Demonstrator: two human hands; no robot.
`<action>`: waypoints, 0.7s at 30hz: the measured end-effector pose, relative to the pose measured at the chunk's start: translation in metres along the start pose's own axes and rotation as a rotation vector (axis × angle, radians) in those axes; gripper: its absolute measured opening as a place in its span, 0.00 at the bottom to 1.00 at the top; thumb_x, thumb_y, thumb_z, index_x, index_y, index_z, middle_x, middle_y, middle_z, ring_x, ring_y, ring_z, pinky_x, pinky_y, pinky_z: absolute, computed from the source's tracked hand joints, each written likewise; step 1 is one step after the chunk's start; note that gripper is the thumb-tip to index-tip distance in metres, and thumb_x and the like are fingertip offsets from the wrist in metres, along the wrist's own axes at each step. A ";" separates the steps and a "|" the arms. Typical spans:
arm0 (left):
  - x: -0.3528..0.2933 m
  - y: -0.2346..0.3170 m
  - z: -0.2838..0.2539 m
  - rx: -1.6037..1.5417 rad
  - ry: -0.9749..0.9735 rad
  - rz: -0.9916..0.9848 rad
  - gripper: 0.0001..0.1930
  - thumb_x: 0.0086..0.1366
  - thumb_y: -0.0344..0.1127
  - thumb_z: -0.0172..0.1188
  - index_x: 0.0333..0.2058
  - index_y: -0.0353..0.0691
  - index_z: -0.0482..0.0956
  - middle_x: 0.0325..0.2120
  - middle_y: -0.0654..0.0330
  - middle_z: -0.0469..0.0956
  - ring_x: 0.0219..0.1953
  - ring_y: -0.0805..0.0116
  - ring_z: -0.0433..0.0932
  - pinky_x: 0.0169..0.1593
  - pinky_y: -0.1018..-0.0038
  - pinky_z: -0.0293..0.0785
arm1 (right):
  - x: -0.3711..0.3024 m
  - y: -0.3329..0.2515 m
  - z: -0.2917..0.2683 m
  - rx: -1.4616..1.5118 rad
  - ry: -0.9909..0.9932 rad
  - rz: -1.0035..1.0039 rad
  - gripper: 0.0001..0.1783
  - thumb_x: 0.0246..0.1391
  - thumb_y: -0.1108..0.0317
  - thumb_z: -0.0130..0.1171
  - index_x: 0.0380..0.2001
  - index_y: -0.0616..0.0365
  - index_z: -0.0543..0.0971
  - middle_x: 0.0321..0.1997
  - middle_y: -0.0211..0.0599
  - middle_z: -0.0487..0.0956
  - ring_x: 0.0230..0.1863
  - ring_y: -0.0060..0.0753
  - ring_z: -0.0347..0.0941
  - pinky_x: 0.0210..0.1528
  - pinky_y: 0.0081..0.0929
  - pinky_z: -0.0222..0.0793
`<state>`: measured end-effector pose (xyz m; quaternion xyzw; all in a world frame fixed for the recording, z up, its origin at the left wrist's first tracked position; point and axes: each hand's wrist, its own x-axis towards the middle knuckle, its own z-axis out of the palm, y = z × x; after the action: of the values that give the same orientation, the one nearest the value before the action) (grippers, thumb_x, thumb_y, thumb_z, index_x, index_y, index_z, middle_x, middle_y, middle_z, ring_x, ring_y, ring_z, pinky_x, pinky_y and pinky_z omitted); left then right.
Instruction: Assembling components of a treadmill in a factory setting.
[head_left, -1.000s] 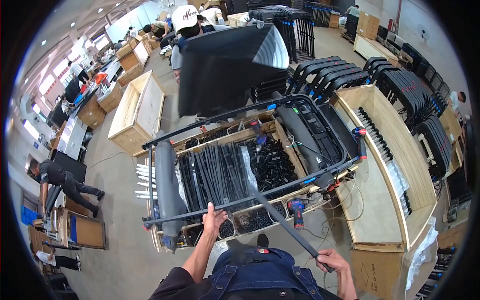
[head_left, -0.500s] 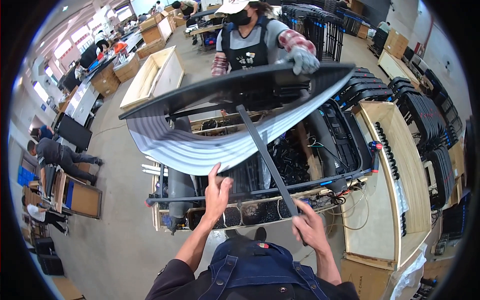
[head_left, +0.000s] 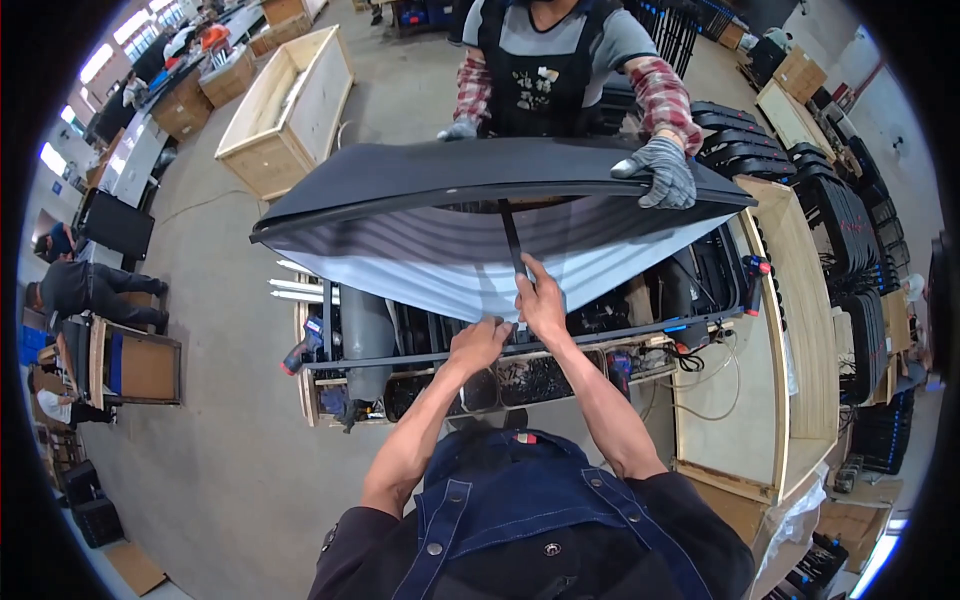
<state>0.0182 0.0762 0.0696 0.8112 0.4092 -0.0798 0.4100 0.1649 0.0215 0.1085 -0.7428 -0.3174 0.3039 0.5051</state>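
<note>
The right hand [head_left: 541, 297] grips a black bar [head_left: 511, 237], pointing far into a big black sheet's [head_left: 420, 172] opening. The left hand [head_left: 478, 346] curls at its near edge (can't tell if it's pinching). Seems like guiding; next needs steady aim.

Fisheye on my head, facing down and forward; my left hand [head_left: 478, 345] and right hand [head_left: 542, 303] near, floor [head_left: 240, 400] farther out.
</note>
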 end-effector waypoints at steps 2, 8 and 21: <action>-0.001 -0.004 -0.005 -0.030 -0.068 0.000 0.25 0.75 0.53 0.45 0.56 0.39 0.77 0.43 0.45 0.84 0.52 0.44 0.80 0.57 0.53 0.71 | 0.001 0.005 0.015 0.022 0.016 0.013 0.26 0.68 0.65 0.52 0.68 0.56 0.69 0.18 0.30 0.73 0.14 0.22 0.67 0.19 0.26 0.66; -0.015 -0.018 -0.019 -0.077 -0.103 0.163 0.27 0.74 0.50 0.49 0.66 0.44 0.66 0.50 0.42 0.81 0.55 0.40 0.78 0.60 0.54 0.70 | 0.009 0.031 0.031 0.198 0.049 0.110 0.25 0.68 0.65 0.53 0.67 0.54 0.71 0.19 0.27 0.72 0.18 0.19 0.66 0.19 0.25 0.66; -0.041 -0.007 -0.175 -1.239 0.366 0.423 0.35 0.74 0.54 0.55 0.68 0.35 0.58 0.55 0.46 0.76 0.53 0.53 0.80 0.48 0.63 0.80 | 0.004 0.045 0.021 0.282 -0.157 0.074 0.32 0.71 0.65 0.54 0.73 0.50 0.58 0.26 0.32 0.77 0.24 0.22 0.73 0.28 0.25 0.74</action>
<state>-0.0497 0.1819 0.1982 0.4894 0.2745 0.3898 0.7302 0.1584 0.0231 0.0587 -0.6497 -0.2824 0.4209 0.5665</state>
